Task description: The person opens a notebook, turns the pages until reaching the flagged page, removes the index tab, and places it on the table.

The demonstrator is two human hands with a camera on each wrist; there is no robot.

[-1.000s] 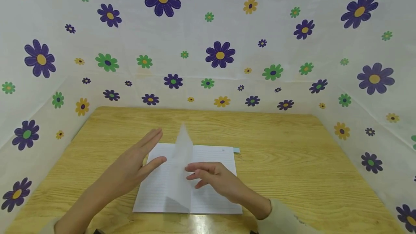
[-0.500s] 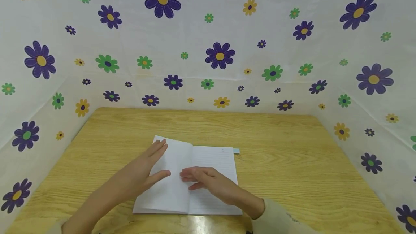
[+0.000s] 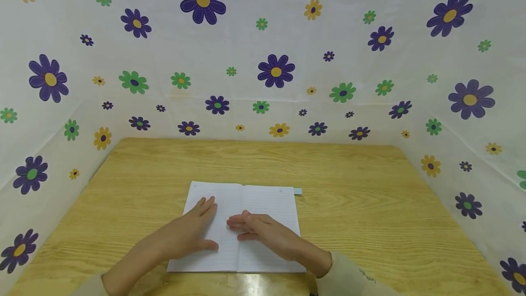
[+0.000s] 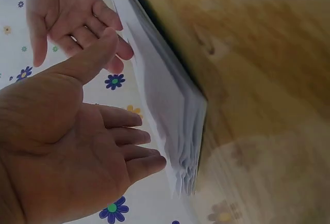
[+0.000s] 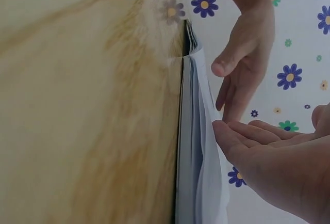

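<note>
An open notebook (image 3: 267, 255) with white lined pages lies flat on the wooden table, its spine running down the middle. My left hand (image 3: 186, 234) is over the left page (image 3: 219, 195), thumb spread away from the fingers. In the left wrist view the fingertips of the left hand (image 4: 98, 157) come right at the page edges of the notebook (image 4: 160, 95). My right hand (image 3: 273, 236) is near the spine, its straight fingers reaching over onto the left page. Seen from the right wrist, the right hand (image 5: 278, 157) has its fingertips at the paper. Neither hand grips anything.
A light blue tab (image 3: 298, 191) sticks out from the notebook's upper right edge. The wooden table (image 3: 353, 186) extends around it. White cloth with printed flowers (image 3: 246, 35) encloses the table at the back and both sides.
A page that stood upright at the spine has turned over to the left and now lies flat. My left hand has come down toward the near side of that page; the right moved slightly left.
</note>
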